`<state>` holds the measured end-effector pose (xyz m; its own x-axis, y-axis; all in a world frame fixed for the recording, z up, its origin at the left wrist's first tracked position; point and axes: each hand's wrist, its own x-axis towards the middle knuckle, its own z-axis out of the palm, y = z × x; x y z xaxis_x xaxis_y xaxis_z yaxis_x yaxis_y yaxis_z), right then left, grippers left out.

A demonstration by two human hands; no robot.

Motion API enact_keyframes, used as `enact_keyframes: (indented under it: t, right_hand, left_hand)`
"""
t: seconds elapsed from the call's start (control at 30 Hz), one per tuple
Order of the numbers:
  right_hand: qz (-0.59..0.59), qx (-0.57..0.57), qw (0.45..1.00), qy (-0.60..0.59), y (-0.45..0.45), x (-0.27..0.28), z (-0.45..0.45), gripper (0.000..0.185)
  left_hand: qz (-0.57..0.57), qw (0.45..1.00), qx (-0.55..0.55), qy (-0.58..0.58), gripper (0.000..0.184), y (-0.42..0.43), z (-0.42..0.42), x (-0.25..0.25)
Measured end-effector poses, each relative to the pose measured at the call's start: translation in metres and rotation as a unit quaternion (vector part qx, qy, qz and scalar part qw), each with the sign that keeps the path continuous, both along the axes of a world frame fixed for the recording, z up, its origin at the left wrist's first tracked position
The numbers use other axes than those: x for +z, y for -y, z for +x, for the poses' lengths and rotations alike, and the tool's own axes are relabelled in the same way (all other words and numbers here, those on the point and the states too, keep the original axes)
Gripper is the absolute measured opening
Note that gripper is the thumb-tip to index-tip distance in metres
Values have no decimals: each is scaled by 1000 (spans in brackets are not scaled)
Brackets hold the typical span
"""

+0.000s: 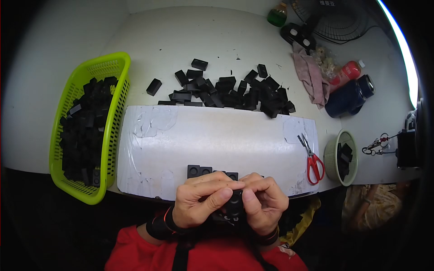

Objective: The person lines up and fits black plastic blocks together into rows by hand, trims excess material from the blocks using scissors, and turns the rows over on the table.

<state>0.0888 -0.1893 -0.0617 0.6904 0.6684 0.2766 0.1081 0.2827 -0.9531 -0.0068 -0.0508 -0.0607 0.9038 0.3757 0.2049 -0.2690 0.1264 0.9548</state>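
Left hand (195, 202) and right hand (266, 204) pinch one black block (234, 207) between them (both equally near), long axis roughly twelve-to-six, a round-marked block (194, 171) at ten o'clock.

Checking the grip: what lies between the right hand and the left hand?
A black piece with round marks, held between the right hand and left hand; the head view shows it.

Open run at twelve o'clock over the white board (217, 140), then black blocks (226, 83) bar it; green basket (90, 198) walls ten, scissors (312, 162) obstruct two.
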Motion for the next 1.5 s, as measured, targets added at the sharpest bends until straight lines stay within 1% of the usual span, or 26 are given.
enact_keyframes:
  t: [0.07,0.1,0.13,0.2,0.4,0.53,0.63,0.7,0.73,0.8,0.83,0.9,1.0,1.13,1.2,1.23,1.33,1.4,1.5]
  right_hand:
    - [-12,8,1000,-11,1,4,2,4]
    - [-24,17,999,-22,1,6,2,8]
    - [-24,16,999,-22,1,7,2,8]
    - [-26,23,998,-47,1,8,2,11]
    - [-27,39,994,-98,1,12,1,13]
    - [-25,40,995,-92,0,13,0,12]
    - [-35,34,994,-100,0,15,-1,11]
    - [-29,33,996,-83,0,15,-1,11]
    - [-29,33,996,-83,0,14,-1,11]
    - [-9,54,994,-93,2,11,-2,6]
    - [-9,54,994,-93,2,10,-2,6]
    - [1,54,991,-122,3,10,-4,5]
    - [0,56,991,-120,5,10,-3,5]
    - [4,52,992,-118,5,10,-3,5]
    - [-28,23,996,-78,5,12,-2,11]
    - [-29,22,996,-78,5,12,-2,11]
    - [-31,19,996,-81,6,11,-2,10]
    - [-1,52,991,-120,8,6,-1,4]
    - [0,59,989,-133,9,5,0,4]
  left_hand:
    - [4,1000,2,15,26,1,1,-3]
    - [9,999,5,31,26,1,1,-4]
    - [9,999,4,31,26,2,1,-3]
    - [-18,1000,-8,8,26,2,-1,0]
    - [-20,1000,-8,-10,26,4,-5,-2]
    - [-33,999,-2,2,27,5,-6,-2]
    - [-27,999,-8,-31,31,3,-9,-2]
    - [-17,999,-36,20,41,0,-9,-9]
    - [-17,999,-36,20,41,1,-9,-8]
    - [-96,992,-69,49,62,3,-9,-8]
    - [-96,992,-69,49,62,3,-9,-8]
    - [-43,994,-86,43,77,0,-10,-9]
    - [-23,994,-94,42,80,0,-10,-9]
    - [-28,994,-104,30,81,1,-10,-8]
    - [9,994,-106,32,79,0,-9,-6]
    - [9,994,-106,31,79,0,-9,-5]
    - [-8,994,-110,21,76,1,-9,-4]
    - [-40,993,-113,17,74,2,-9,-4]
    - [-70,991,-114,11,72,3,-10,-4]
